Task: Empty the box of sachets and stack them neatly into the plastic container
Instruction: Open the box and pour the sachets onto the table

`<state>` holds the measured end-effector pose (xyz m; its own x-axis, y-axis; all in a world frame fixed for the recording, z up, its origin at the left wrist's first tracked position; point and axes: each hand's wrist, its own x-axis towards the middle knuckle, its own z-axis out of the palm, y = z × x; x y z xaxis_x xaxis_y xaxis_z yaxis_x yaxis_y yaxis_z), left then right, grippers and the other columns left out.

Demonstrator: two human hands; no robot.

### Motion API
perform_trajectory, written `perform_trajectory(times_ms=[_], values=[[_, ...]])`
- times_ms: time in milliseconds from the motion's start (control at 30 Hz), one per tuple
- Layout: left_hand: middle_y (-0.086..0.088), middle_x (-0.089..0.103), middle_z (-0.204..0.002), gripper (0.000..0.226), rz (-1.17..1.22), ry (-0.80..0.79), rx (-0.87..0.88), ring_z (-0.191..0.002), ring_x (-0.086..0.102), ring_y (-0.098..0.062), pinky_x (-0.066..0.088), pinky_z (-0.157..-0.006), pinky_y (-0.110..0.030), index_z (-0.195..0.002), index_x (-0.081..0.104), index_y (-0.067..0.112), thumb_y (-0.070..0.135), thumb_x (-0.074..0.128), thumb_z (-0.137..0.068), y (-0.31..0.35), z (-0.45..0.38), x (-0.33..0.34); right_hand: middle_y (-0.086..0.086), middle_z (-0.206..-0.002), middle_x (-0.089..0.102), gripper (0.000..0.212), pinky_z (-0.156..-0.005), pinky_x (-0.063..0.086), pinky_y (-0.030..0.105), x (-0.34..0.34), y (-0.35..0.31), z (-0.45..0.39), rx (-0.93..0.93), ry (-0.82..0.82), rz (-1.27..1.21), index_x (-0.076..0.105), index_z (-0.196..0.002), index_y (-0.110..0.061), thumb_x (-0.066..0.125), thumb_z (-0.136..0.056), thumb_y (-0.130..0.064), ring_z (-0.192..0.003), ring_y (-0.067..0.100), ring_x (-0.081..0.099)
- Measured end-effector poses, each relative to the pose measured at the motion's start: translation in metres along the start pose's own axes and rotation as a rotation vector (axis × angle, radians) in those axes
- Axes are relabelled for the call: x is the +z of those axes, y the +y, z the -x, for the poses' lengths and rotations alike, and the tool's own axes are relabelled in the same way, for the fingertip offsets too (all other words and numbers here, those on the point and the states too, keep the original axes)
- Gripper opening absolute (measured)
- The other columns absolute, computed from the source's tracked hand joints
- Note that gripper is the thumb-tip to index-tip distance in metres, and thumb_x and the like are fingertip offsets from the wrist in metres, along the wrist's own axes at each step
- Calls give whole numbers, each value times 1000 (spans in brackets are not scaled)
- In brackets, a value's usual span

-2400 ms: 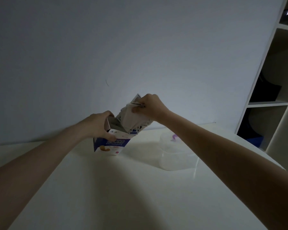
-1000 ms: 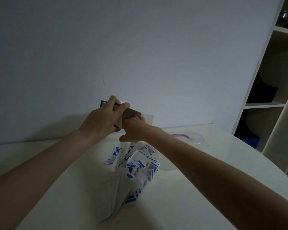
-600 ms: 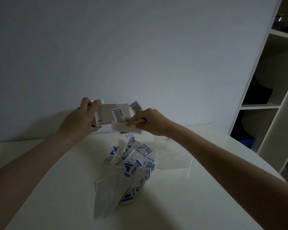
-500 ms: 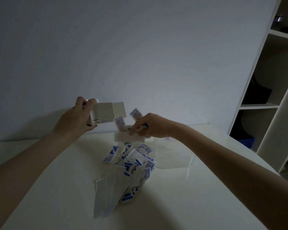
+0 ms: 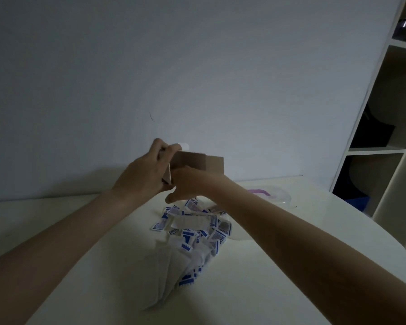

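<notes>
The left hand (image 5: 145,174) grips the box (image 5: 197,164) by its left end and holds it in the air above the table (image 5: 56,231), fingers wrapped over the top edge. Its brown inner card faces the camera, so the mouth seems tipped this way and down — though the light is dim and I cannot be sure of the tilt. The right hand (image 5: 188,184) sits just under and in front of the box, fingers curled and touching the card; whether it pinches a flap or a last sachet I cannot tell.

Below them the sachets (image 5: 192,231) lie in a loose blue-and-white heap on the table, some overlapping, a few pale ones slid toward the near edge. The container (image 5: 274,195), clear with a purple strip, stands just beyond and to the right of the heap, partly hidden by the right forearm.

To finish the emptying well, keep the box over the heap — not over the container — and give it a shake with the mouth fully down. Then set the box well aside, left of the heap.
</notes>
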<state>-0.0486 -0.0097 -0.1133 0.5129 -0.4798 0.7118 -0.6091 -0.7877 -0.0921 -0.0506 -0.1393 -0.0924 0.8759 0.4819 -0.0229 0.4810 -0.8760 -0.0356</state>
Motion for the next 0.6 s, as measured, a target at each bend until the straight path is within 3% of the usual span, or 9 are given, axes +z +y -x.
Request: perform_trajectory(times_ms=[100,200,300,400,533,600], values=[[-22,56,-102,88,-4,-39,-21,-56,65,-32,56,-50,-39,-116,36,17,17,91,-47,-5,3,4,10,-129,57,42,-101,42,31,3,-2,0,-2,13,-13,49,-131,-8,54,-91,-20,-117,26,54],[-19,50,-107,81,-9,-85,-107,-65,64,-35,56,-55,-40,-123,37,17,20,87,-58,-16,7,10,13,-120,63,31,-93,47,31,5,1,4,-84,189,-42,60,-121,-6,46,-93,-4,-106,26,60],[-15,42,-116,77,14,-204,-311,-90,60,-40,52,-72,-45,-132,37,11,32,78,-70,-29,13,13,11,-117,65,33,-89,49,25,1,12,17,-133,301,-127,66,-114,-12,45,-92,0,-103,24,61],[-17,45,-115,89,93,-269,-515,-97,56,-38,45,-77,-41,-134,33,12,47,77,-65,-39,17,10,8,-116,67,32,-92,49,27,1,20,26,-129,292,-149,69,-110,-13,48,-90,0,-105,24,62],[-13,48,-122,82,151,-300,-468,-97,56,-32,38,-72,-32,-132,35,15,36,80,-67,-45,24,10,7,-113,68,34,-89,45,22,4,20,27,-84,258,-168,69,-110,-11,48,-86,2,-105,20,61],[-9,47,-125,79,187,-308,-444,-95,56,-29,37,-73,-30,-132,36,18,31,80,-68,-46,27,11,9,-111,69,29,-94,48,25,4,19,27,-76,208,-166,68,-110,-9,51,-87,-1,-103,20,63]])
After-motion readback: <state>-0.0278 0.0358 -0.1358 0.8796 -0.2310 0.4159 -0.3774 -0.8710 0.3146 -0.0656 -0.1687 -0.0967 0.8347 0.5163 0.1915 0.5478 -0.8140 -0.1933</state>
